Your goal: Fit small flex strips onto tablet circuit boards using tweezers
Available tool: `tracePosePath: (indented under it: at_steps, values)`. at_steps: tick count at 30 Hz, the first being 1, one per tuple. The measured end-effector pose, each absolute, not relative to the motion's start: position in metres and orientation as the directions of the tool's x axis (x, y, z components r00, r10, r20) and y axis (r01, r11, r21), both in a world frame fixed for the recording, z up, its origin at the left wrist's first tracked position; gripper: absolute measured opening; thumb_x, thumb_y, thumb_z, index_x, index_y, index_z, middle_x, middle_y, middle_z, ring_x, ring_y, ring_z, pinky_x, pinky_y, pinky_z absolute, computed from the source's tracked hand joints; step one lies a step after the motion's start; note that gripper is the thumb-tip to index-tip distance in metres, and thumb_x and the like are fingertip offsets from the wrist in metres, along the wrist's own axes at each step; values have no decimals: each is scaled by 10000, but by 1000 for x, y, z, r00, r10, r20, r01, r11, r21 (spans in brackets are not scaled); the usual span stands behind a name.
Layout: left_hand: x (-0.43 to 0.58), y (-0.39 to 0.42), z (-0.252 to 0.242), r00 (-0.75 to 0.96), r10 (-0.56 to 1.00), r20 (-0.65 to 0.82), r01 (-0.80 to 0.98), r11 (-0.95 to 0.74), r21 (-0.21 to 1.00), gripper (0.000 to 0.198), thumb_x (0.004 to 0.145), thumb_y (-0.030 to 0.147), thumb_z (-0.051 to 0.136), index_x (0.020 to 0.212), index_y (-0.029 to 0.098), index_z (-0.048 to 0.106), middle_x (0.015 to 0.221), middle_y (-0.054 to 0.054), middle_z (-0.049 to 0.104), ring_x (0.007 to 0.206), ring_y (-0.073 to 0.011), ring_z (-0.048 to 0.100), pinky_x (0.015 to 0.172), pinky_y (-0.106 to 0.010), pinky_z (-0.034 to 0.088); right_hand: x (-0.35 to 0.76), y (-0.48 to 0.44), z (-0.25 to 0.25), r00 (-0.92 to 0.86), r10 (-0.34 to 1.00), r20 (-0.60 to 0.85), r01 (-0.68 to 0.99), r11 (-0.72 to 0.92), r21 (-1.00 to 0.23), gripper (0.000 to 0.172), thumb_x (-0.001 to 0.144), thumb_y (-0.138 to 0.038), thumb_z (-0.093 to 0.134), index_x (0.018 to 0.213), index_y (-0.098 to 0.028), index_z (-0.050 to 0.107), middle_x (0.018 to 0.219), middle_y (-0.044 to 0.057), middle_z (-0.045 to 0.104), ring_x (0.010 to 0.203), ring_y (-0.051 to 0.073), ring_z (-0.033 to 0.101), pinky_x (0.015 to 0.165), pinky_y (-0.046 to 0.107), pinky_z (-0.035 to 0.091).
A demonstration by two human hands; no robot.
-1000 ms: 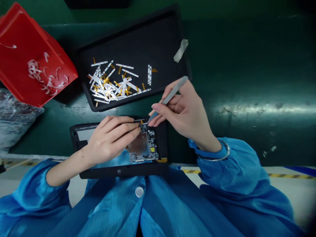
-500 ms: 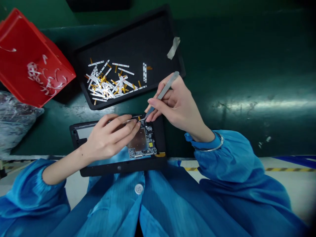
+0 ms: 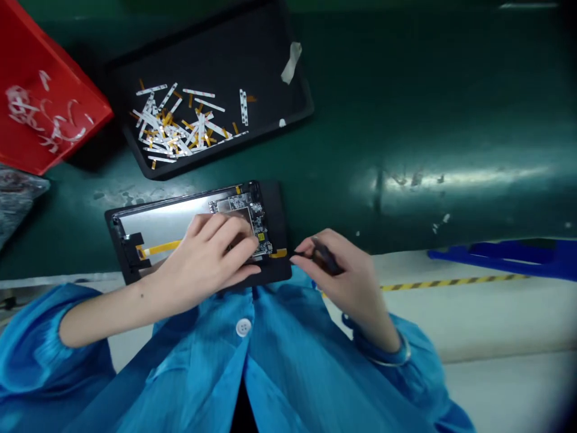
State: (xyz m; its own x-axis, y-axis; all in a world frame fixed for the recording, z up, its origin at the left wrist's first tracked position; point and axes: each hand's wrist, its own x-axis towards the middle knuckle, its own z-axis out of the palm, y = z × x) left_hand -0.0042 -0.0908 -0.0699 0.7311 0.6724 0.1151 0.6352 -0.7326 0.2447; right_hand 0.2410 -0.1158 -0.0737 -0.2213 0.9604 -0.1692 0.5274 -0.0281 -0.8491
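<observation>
Left hand (image 3: 211, 255) lies flat and unclenched on the opened tablet (image 3: 171, 219), palm down. Its fingers are spread over the near part of the circuit board (image 3: 246, 210) and grasp nothing. The right hand (image 3: 342, 270) sits just off the tablet's near right corner, curled closed around a slim tool (image 3: 322, 255). The tool is dark and blurred, so its exact kind is hard to tell. Its tip points toward a small orange tab (image 3: 279, 253) on that corner, but whether tip and tab touch cannot be told.

The tablet rests face down at the near edge of the green surface (image 3: 406, 120), with its silver inner panel exposed. An orange ribbon cable (image 3: 162, 247) runs along the tablet's near edge, left of the left hand.

Beyond the tablet stands a black tray (image 3: 265, 78). A heap of white and orange strips (image 3: 180, 123) lies in the tray's left part, and a scrap of pale tape (image 3: 291, 60) in its far right part. Left of the tray, well apart from the tablet, is a red bin (image 3: 27, 36) holding curled white scraps.

Right of the tablet, past the surface's near edge, a yellow-and-black stripe (image 3: 451, 281) runs along the floor. Both arms wear blue sleeves, and a thin bracelet (image 3: 392, 359) circles the right wrist.
</observation>
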Motion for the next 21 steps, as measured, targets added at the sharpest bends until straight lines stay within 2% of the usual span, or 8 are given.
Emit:
tracePosePath:
  at_steps: [3,6,9,13,17,21]
  values:
    - [4,-86,-76,744,665,66,600,-709,370,236,952,366,572,923,132,564,946,-106,597,843,-248,510,696,-363,393,228,-137,-92,-107,983,-151,487,-81,-870,118,843,-231,720,825,-188,611,767,-9,583,562,78,515,484,206,435]
    - [5,-78,-78,746,666,17,577,-658,484,181,958,314,559,899,143,547,934,-90,567,858,-241,476,723,-358,374,215,-145,-100,-46,996,-76,462,-46,-886,149,844,-226,717,781,-194,586,769,-6,572,597,91,527,512,216,460]
    - [5,-75,-79,745,667,4,547,-614,569,128,964,264,543,882,167,556,920,-59,546,863,-226,457,739,-352,344,210,-145,-100,-46,999,-20,452,3,-892,171,858,-206,701,742,-193,576,749,-3,567,632,104,550,523,225,467]
    - [4,-76,-82,733,680,23,516,-577,633,126,965,229,535,856,182,577,913,-37,543,858,-210,454,736,-347,312,209,-143,-99,-78,992,98,477,124,-870,75,873,-158,682,816,-192,646,779,7,619,625,101,560,529,234,481]
    - [2,-74,-83,737,675,31,494,-569,658,150,974,242,525,857,179,594,895,-37,562,851,-206,479,734,-350,312,210,-145,-107,-168,947,274,539,321,-778,119,867,-110,686,923,-215,683,852,14,664,608,85,580,519,224,497]
    - [-4,-70,-79,735,678,31,434,-504,747,140,976,218,516,899,174,625,918,-32,599,867,-176,552,773,-327,391,216,-145,-119,-361,807,467,593,585,-553,238,863,-63,671,1038,-224,674,858,15,712,685,111,655,586,230,538]
